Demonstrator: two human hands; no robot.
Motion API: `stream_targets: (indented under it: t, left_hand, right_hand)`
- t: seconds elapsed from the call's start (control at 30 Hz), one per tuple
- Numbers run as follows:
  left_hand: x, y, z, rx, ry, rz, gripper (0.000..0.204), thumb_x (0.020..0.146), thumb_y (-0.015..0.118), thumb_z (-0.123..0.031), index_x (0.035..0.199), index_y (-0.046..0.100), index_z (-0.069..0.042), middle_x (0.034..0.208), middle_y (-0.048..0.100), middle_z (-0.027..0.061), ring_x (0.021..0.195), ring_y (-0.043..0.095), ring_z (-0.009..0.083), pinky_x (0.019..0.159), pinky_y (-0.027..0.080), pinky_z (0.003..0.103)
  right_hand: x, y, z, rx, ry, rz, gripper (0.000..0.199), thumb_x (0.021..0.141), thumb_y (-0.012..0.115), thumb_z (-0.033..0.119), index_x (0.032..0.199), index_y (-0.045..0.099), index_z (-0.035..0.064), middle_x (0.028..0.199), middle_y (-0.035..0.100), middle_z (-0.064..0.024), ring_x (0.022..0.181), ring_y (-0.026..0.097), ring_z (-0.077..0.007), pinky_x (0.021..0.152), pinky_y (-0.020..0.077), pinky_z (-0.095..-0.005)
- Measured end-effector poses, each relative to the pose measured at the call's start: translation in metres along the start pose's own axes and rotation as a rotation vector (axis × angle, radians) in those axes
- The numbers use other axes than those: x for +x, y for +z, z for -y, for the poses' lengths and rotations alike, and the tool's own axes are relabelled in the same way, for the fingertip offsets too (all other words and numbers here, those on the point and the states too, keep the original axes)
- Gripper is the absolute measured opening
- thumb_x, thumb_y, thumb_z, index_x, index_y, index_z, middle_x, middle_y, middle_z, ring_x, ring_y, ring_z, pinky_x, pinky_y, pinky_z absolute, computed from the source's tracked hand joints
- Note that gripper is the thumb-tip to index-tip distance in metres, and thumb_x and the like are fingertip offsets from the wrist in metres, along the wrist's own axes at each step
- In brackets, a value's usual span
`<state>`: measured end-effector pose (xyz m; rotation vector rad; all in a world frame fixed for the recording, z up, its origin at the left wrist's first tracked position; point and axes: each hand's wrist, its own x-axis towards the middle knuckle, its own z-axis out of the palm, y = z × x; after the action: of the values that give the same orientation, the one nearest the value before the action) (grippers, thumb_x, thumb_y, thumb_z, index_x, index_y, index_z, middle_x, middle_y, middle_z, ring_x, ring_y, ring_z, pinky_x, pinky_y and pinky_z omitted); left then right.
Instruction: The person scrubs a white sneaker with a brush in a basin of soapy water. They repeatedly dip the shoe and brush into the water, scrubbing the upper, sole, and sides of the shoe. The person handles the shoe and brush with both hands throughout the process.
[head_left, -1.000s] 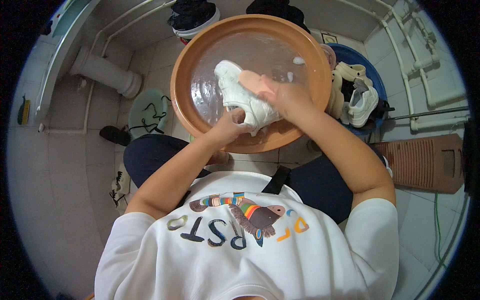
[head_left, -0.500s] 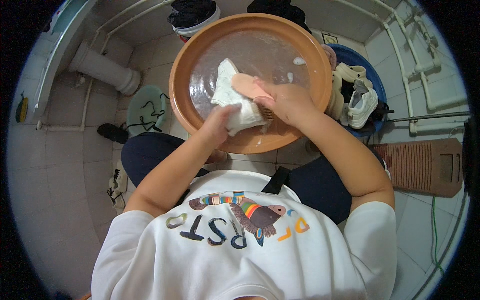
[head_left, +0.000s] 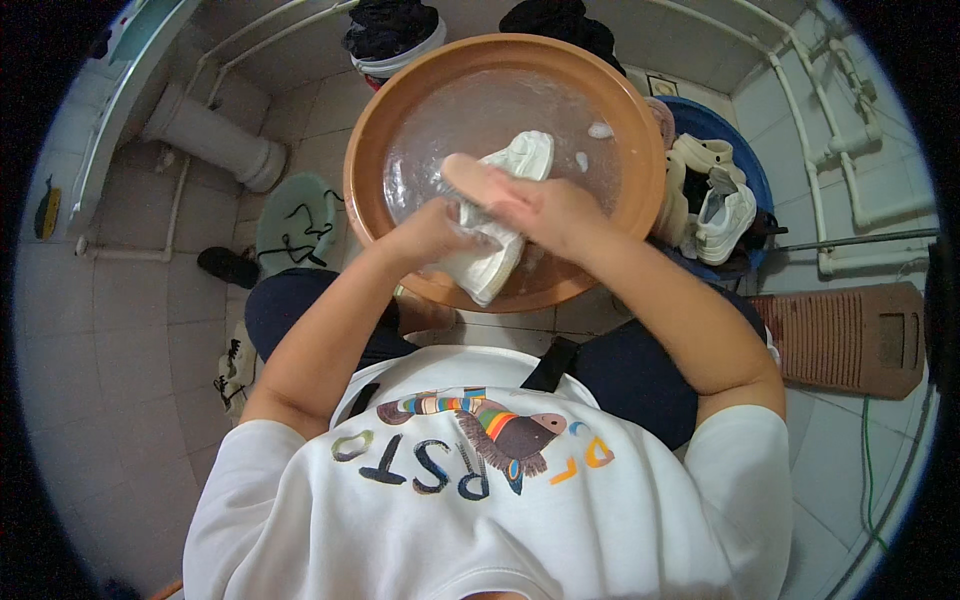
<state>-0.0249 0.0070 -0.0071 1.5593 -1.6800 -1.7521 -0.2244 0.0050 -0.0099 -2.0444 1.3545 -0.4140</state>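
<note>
A white shoe (head_left: 492, 268) is tilted over the near part of a large orange-brown basin (head_left: 355, 150) that holds cloudy water. My left hand (head_left: 437, 236) grips the shoe along its left side, with the fingers partly hidden behind it. In my right hand (head_left: 550, 212) is a scrubbing brush (head_left: 468, 180) with a pinkish, rounded back, held across the top of the shoe. Its bristles are hidden from this angle. White suds (head_left: 600, 130) float near the basin's right side.
Right of the basin, a blue tub (head_left: 752, 160) holds several shoes, including a white sneaker (head_left: 725, 215). A brown washboard (head_left: 840, 338) lies at the right. At left are a pale green basin (head_left: 325, 205) with dark laces, a dark slipper (head_left: 228, 266) and pale shoes (head_left: 236, 370).
The shoe has turned, its upper end swinging right and its lower end now pointing toward me. The brush has moved slightly left, and its bristles have gone out of sight.
</note>
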Motion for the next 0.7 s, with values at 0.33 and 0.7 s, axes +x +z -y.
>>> stream_targets:
  t: [0.33,0.7]
  left_hand:
    - [-0.008,-0.014,-0.016,0.476,-0.009,0.036,0.031,0.069,0.072,-0.010,0.097,0.061,0.000,0.084,0.065,0.0105,0.076,0.060,0.0167,0.071,0.047,0.030]
    - [-0.013,-0.008,-0.024,0.833,0.025,0.013,0.021,0.073,0.066,-0.020,0.091,0.064,-0.008,0.080,0.065,0.0105,0.074,0.061,0.0254,0.069,0.047,0.034]
  right_hand:
    - [0.003,-0.013,0.001,0.017,0.157,0.002,0.057,0.085,0.040,0.054,0.124,0.049,0.0136,0.108,0.058,-0.0199,0.100,0.056,-0.0343,0.087,0.0415,-0.0397]
    - [0.018,0.001,-0.032,0.144,-0.018,0.012,0.060,0.083,0.037,0.058,0.117,0.052,0.0112,0.113,0.053,-0.0244,0.104,0.052,-0.0382,0.090,0.0386,-0.0418]
